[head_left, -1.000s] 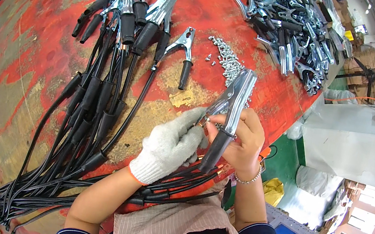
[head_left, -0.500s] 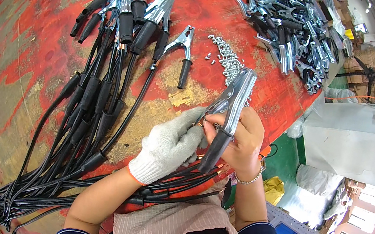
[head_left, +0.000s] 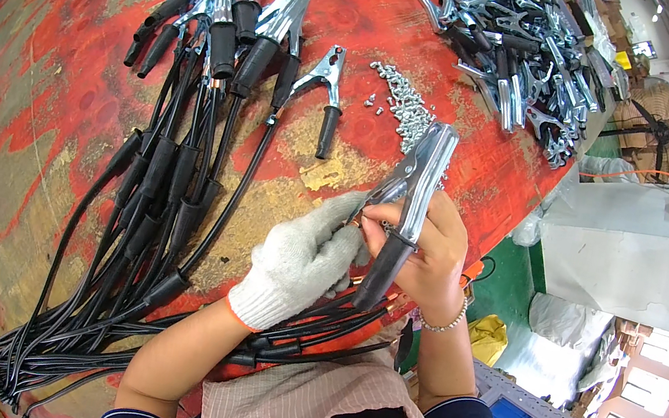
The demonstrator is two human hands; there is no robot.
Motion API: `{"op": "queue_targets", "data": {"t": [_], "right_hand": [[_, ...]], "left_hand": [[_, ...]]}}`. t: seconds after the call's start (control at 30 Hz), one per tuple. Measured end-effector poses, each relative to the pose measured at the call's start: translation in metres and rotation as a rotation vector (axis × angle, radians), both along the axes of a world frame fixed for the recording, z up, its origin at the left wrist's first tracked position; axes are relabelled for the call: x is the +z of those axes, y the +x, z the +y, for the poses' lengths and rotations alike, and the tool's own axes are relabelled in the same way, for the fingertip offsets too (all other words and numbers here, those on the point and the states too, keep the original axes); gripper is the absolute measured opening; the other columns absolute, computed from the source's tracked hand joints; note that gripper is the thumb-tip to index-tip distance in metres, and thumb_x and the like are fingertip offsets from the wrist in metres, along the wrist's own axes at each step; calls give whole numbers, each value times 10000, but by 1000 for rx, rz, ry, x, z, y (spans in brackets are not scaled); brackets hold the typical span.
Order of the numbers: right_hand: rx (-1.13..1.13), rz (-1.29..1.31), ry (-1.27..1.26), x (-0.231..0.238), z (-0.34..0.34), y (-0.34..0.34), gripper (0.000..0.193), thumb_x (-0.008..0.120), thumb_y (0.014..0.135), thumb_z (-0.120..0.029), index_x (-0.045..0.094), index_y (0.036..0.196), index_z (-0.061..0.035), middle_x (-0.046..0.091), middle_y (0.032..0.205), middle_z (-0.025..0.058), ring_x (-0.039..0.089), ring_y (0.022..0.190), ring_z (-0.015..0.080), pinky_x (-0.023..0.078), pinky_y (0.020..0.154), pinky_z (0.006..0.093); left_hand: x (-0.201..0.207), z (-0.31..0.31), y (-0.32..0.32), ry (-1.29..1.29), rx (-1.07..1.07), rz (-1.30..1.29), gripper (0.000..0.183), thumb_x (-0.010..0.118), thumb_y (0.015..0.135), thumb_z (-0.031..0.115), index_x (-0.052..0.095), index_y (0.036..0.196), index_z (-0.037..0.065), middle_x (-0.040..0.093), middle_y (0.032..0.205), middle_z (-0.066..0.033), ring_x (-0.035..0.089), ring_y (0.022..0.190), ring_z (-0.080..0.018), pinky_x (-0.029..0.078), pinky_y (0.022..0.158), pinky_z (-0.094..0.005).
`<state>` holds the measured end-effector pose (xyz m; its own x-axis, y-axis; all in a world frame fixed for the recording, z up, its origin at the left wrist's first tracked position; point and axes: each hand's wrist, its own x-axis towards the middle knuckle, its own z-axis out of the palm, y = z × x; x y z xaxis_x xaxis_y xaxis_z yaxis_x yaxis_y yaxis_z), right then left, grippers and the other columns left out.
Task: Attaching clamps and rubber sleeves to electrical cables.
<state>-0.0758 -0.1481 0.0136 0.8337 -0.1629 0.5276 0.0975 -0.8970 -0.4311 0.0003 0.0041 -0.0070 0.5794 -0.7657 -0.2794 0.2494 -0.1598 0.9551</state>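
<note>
A metal battery clamp (head_left: 429,168) with a black handle sleeve (head_left: 386,272) stands tilted between my hands, jaws pointing away from me. My left hand (head_left: 294,260), in a white knit glove, is closed on its lower arm, where a bit of copper wire (head_left: 355,223) shows at the fingertips. My bare right hand (head_left: 442,250) is behind the other handle, thumb and forefinger pinched at that same spot. Whether a small screw is between them is hidden. Under my hands run black cables (head_left: 341,327) with bare copper ends.
Small silver screws (head_left: 410,110) lie heaped beyond my hands. A loose clamp (head_left: 328,92) lies left of them, beside a bundle of clamps joined to black cables (head_left: 178,181). A large pile of clamps (head_left: 524,46) covers the far right of the red worn table (head_left: 120,1). A fan (head_left: 658,127) stands beyond.
Both hands stay at the same spot on the clamp. My right hand has shifted only very slightly; the clamps and cables on the table lie as before.
</note>
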Motion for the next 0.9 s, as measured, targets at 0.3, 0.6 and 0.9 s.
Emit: {"op": "queue_targets", "data": {"t": [0.3,0.6,0.9], "right_hand": [[-18,7,74,-1,-1,-1,216,801,633,-100,723,833,-127,579,727,30,558,639,218,437,565,330],[-30,76,64,2,-1,-3,226,807,629,-45,721,832,-94,612,807,61,601,733,230,473,636,329],[-1,64,59,-2,0,-5,248,829,625,-55,713,844,-68,624,824,75,606,755,241,475,651,334]], "left_hand": [[3,0,2,18,-12,-28,397,508,933,148,500,1309,20,655,753,-54,605,553,-90,493,510,-243],[2,1,2,-6,5,48,389,522,936,138,503,1301,6,645,803,-48,582,617,-80,487,562,-235],[-1,0,0,-15,12,15,376,515,942,145,507,1298,23,640,749,-34,587,549,-79,487,508,-235]]}}
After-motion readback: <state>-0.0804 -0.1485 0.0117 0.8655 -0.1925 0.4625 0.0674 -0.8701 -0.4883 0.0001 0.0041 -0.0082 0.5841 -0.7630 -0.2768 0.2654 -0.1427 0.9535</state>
